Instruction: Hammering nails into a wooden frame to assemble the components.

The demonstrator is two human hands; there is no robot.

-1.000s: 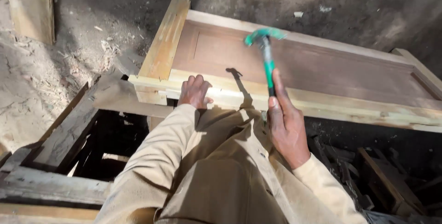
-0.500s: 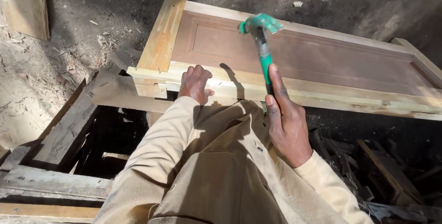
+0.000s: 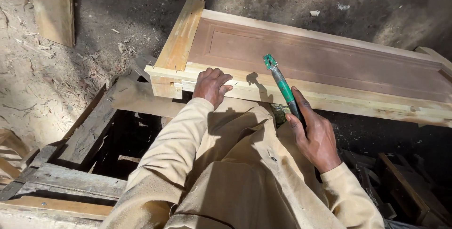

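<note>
A wooden door panel (image 3: 329,59) with a brown inset and pale frame lies flat in front of me. My left hand (image 3: 211,85) rests with curled fingers on its near pale rail (image 3: 358,102), close to the left corner. My right hand (image 3: 314,132) grips the green handle of a hammer (image 3: 281,84). The hammer's green head points up and away, just above the near rail. Both arms wear tan sleeves, and my tan-clad knee is below them.
Weathered planks and a dark open gap (image 3: 127,139) lie under the panel's left end. Sawdust and chips cover the ground at left. A pale board (image 3: 54,8) stands at top left. Dark scrap timber (image 3: 400,182) lies at lower right.
The hammer head has come down from high over the brown inset to just above the near rail. My left hand stays on the rail near the corner.
</note>
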